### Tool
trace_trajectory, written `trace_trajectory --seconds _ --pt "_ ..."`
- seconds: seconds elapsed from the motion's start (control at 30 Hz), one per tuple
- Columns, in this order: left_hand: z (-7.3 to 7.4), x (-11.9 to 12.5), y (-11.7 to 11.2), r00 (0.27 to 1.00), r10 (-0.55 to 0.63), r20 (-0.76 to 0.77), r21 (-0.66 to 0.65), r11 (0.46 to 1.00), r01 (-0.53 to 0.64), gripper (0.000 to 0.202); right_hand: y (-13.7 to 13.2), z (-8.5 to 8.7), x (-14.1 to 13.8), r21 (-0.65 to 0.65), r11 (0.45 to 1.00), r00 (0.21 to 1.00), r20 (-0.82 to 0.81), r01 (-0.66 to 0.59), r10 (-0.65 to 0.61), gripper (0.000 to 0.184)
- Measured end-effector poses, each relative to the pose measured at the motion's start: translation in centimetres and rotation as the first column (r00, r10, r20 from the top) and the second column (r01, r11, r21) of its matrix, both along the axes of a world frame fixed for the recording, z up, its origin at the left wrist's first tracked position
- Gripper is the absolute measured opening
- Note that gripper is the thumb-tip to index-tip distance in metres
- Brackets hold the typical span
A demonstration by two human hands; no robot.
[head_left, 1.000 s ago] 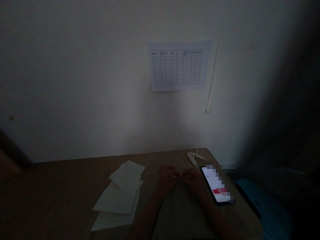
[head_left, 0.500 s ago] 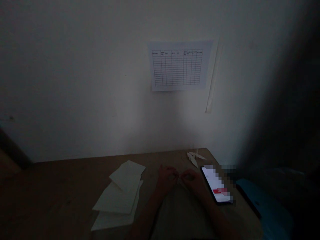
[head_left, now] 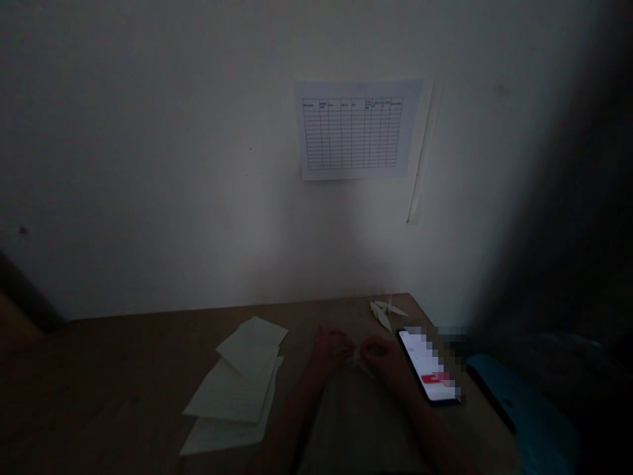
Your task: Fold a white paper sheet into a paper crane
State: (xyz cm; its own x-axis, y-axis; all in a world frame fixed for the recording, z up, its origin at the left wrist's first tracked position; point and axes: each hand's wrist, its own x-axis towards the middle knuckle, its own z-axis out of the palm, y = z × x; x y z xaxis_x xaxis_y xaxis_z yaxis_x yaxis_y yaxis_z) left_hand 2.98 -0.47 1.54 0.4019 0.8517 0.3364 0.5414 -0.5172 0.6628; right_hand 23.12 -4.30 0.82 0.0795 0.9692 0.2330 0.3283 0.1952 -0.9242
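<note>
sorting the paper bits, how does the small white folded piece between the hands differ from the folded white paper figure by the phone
The small white folded piece is pinched between the left hand and right hand; the folded white paper figure lies untouched near the wooden table's far edge. The figure shows spread points; the held piece looks smaller. Both are white paper.

Very dim and grainy; faint light on the wall (head_left: 198, 165), right edge falls into black shadow

Low in the frame's centre, both forearms angle inward. The left hand (head_left: 330, 353) and right hand (head_left: 384, 357) sit close together, fingers curled, fingertips nearly meeting.
</note>
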Motion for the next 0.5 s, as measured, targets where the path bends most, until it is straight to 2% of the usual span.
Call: trace_trajectory --seconds 0.27,0.5 --pt "-0.39 -0.02 0.32 1.0 -0.025 -0.011 -0.005 1.0 0.025 0.011 0.02 0.46 0.04 -0.078 0.995 0.998 -0.005 -0.055 0.055 0.023" --pt "-0.68 -0.08 0.47 0.995 -0.072 -0.069 0.025 0.997 0.074 0.007 0.08 0.49 0.01 -0.088 0.995 0.999 0.004 -0.05 0.051 0.017"
